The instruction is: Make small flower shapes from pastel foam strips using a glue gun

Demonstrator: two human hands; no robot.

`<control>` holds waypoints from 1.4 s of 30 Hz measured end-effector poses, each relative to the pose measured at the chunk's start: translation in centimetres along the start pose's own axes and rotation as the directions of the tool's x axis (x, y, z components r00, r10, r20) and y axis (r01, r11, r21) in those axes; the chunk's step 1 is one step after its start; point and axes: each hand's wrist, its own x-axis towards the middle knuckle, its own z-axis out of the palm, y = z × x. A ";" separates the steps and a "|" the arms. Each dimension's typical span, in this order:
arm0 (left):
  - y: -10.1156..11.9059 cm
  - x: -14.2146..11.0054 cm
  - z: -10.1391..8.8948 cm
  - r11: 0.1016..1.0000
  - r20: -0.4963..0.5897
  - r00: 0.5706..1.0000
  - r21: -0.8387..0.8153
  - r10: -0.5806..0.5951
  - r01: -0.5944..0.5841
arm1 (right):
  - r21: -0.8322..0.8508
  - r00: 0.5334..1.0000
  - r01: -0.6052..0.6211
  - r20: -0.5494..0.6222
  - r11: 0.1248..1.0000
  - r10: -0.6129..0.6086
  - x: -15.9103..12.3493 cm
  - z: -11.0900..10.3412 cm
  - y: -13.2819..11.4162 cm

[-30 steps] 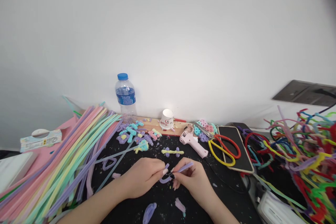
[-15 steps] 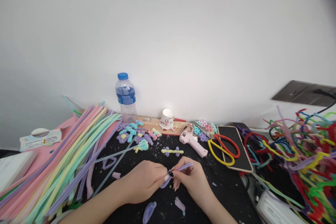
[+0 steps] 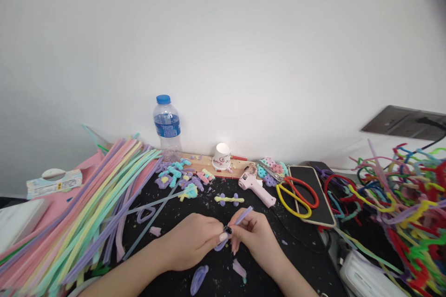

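Note:
A purple pipe cleaner (image 3: pixel 245 214) is pinched between my two hands over the black mat, bent into a curve below the fingertips. My left hand (image 3: pixel 195 240) has its fingers curled with the thumb pressed on the bend. Thumb and forefinger of my right hand (image 3: pixel 256 236) close on the straight part, whose free end sticks up to the right. Nearest my hands lie a flattened purple pipe cleaner loop (image 3: pixel 199 280), a pale pink scrap (image 3: pixel 239 268) and a yellow pipe cleaner piece with purple ends (image 3: pixel 229 199).
Pastel pipe cleaners (image 3: pixel 104 204) are heaped at left, tangled bright ones (image 3: pixel 411 213) at right. Behind stand a water bottle (image 3: pixel 167 125) and a paper cup (image 3: pixel 222 156). A pink glue gun (image 3: pixel 257 189), its cord trailing right, and scissors (image 3: pixel 299 199) resting on a phone (image 3: pixel 315 195) lie right.
The free end of the purple pipe cleaner has tilted more upright in my right hand. Both hands stay close together in nearly the same place.

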 end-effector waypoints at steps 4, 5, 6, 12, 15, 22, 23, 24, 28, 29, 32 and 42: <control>-0.4 -0.1 0.3 0.999 -0.056 0.997 -0.004 -0.051 0.051 | 0.045 0.996 0.043 -0.080 0.998 -0.039 0.0 0.0 -0.3; -0.5 -0.1 0.3 0.999 -0.071 0.996 0.003 -0.050 0.050 | 0.062 0.995 0.043 -0.090 0.997 -0.038 -0.1 0.0 -0.3; -0.7 -0.1 0.4 0.999 -0.087 0.995 0.014 -0.044 0.046 | 0.078 0.995 0.039 -0.090 0.996 -0.032 -0.2 0.1 -0.3; -1.4 -0.1 0.7 0.997 -0.171 0.985 0.081 0.030 -0.016 | 0.129 0.997 0.014 -0.071 0.992 -0.005 -0.5 0.4 -0.4; -1.6 -0.1 0.9 0.988 -0.212 0.973 0.137 0.097 -0.068 | 0.159 0.998 0.000 -0.056 0.987 0.009 -0.5 0.5 -0.3; -1.7 -0.2 1.1 0.980 -0.240 0.960 0.166 0.144 -0.105 | 0.166 0.998 -0.011 -0.054 0.986 0.020 -0.4 0.6 -0.2; -1.7 -0.3 1.1 0.979 -0.233 0.962 0.174 0.142 -0.103 | 0.165 0.998 -0.012 -0.054 0.986 0.021 -0.4 0.6 -0.2; -1.7 -0.3 1.2 0.978 -0.226 0.964 0.183 0.141 -0.101 | 0.165 0.998 -0.014 -0.053 0.986 0.023 -0.4 0.6 -0.2; -1.7 -0.4 1.2 0.968 -0.211 0.965 0.224 0.158 -0.110 | 0.164 0.998 -0.016 -0.060 0.986 0.026 -0.5 0.7 -0.2; -1.7 -0.4 1.2 0.967 -0.209 0.964 0.230 0.163 -0.114 | 0.155 0.998 -0.017 -0.062 0.988 0.027 -0.4 0.7 -0.2; -1.6 -0.4 1.3 0.965 -0.209 0.964 0.236 0.162 -0.111 | 0.134 0.997 -0.015 -0.072 0.991 0.025 -0.3 0.7 -0.1; -1.5 -0.3 1.5 0.977 -0.204 0.970 0.195 0.130 -0.090 | 0.120 0.994 -0.005 -0.107 0.993 0.018 -0.3 0.7 -0.2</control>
